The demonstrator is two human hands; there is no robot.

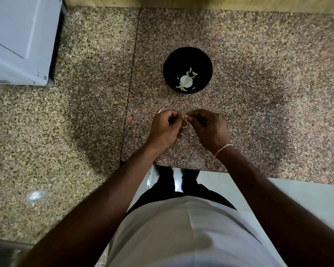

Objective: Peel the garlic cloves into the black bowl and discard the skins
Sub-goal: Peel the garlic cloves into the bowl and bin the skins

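We hold both hands together above the speckled brown granite counter. Our left hand is curled tight, fingers folded in toward the palm, thumb and forefinger pinching at a small pale garlic clove that sits right where the two hands meet. Our right hand is curled the same way, its fingertips closing on the clove from the other side, so the clove is caught between both pinches and mostly hidden. A thin pale sliver pokes out just past the knuckles of the left hand; we cannot tell whether it is skin or stem. A pale thread bracelet circles the right wrist.

Beyond the hands, well apart from them and straight ahead, stands the round black bowl, upright on the counter, with several peeled pale-yellow cloves lying at its bottom. Far off to the left of the left hand sits a white box-shaped appliance.
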